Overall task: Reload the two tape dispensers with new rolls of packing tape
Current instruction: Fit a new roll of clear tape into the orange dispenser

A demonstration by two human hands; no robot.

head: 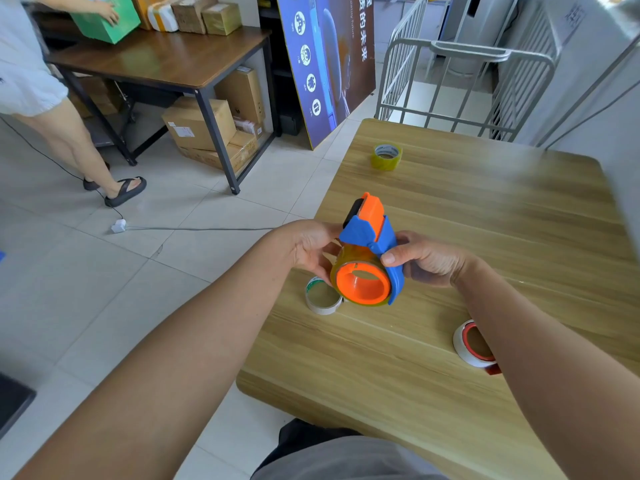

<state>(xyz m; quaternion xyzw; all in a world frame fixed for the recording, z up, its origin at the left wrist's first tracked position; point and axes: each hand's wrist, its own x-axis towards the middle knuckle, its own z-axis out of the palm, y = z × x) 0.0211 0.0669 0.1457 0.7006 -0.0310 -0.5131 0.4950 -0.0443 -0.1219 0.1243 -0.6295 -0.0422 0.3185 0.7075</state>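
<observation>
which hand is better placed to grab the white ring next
Left. The left hand is right beside the white ring; the right hand sits beyond the dispenser, though both hands grip it.

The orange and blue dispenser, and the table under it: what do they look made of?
The dispenser looks like moulded plastic, smooth and slightly glossy, in solid orange and blue. The roll on it seems to be clear yellowish film. The table shows pale wood grain with a matte finish; solid wood or laminate, I cannot tell.
</observation>
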